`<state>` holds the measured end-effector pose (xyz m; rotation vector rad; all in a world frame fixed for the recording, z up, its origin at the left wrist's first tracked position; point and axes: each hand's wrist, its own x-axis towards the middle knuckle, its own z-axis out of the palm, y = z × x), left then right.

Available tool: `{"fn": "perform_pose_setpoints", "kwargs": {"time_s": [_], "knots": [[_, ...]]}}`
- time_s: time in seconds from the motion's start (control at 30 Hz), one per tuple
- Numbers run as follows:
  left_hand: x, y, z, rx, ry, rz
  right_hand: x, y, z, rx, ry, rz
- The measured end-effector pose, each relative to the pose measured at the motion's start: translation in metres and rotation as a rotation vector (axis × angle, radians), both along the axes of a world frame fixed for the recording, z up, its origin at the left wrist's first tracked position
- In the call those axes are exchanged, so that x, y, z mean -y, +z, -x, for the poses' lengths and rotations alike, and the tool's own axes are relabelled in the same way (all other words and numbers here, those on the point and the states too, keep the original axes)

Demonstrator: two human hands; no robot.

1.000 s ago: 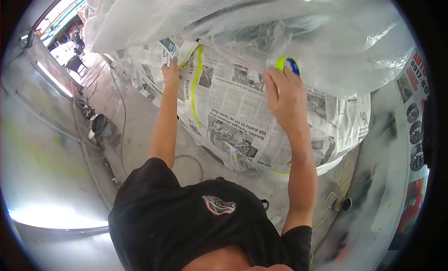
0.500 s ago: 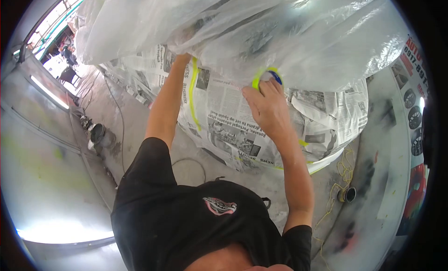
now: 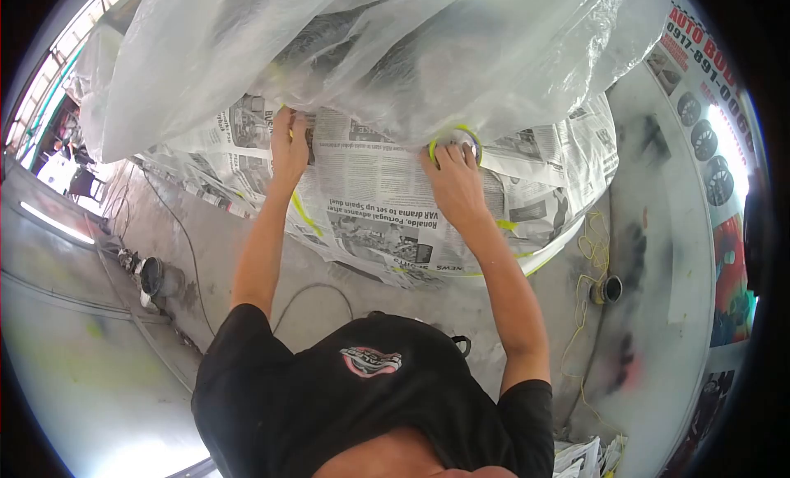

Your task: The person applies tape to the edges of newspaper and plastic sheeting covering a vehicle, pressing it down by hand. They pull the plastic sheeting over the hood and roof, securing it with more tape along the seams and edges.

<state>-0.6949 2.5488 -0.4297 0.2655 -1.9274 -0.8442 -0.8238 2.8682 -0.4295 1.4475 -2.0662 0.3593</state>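
Head view of a person's two bare hands at the overlap of a translucent plastic sheet (image 3: 370,41) and a layer of newspaper (image 3: 366,173). The left hand (image 3: 288,153), largely covered by the plastic half a second earlier, is now in plain sight, its fingers bent against the newspaper just at the sheet's lower edge. Whether this grip pinches paper, plastic or tape cannot be told, as the fingertips are partly obscured. The upper part of the yellow-green strip of tape (image 3: 306,216) now lies behind the hand and wrist; its lower end shows below, on the newspaper.

The right hand (image 3: 457,186) has a grip clamped on the roll of tape (image 3: 470,135), which is at the lower margin of the plastic, in front of the newspaper. The roll has come down from its higher position of one second before, and the printed headline, partly covered at the intermediate moment, is again exposed. The whole view has shifted with the wearer's head.

The change suggests that handling is now concentrated along the plastic's margin, with both hands placed there, well apart. A short tape piece (image 3: 506,225) lies near the right wrist.
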Motion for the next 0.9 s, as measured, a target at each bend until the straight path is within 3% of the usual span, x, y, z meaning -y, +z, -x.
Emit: {"fn": "perform_pose_setpoints", "kwargs": {"time_s": [0.07,0.17,0.27,0.33,0.4,0.57,0.77,0.9], "knots": [[-0.025,0.024,0.003,-0.232,-0.15,-0.522,-0.001,0.0,-0.002,-0.001,0.025,0.004],[-0.012,0.045,0.012,-0.475,-0.499,-1.099,-0.002,-0.003,-0.002,0.013,0.026,0.012],[-0.028,0.026,-0.008,-0.284,-0.033,-0.7,-0.005,-0.002,-0.003,0.0,0.015,-0.003],[-0.026,-0.005,-0.024,-0.09,0.299,-0.294,-0.005,-0.007,-0.001,-0.004,0.007,0.041],[-0.01,-0.039,-0.032,-0.035,0.465,-0.073,-0.004,-0.011,-0.004,0.002,0.002,0.05],[-0.031,-0.027,-0.02,-0.034,0.41,-0.23,-0.009,-0.014,-0.021,0.064,-0.025,0.073],[-0.032,-0.042,-0.015,-0.013,0.415,-0.141,-0.026,-0.037,-0.038,0.194,-0.039,0.262],[-0.014,-0.051,-0.011,-0.001,0.406,-0.2,-0.044,-0.013,-0.044,0.028,-0.052,0.412]]}}
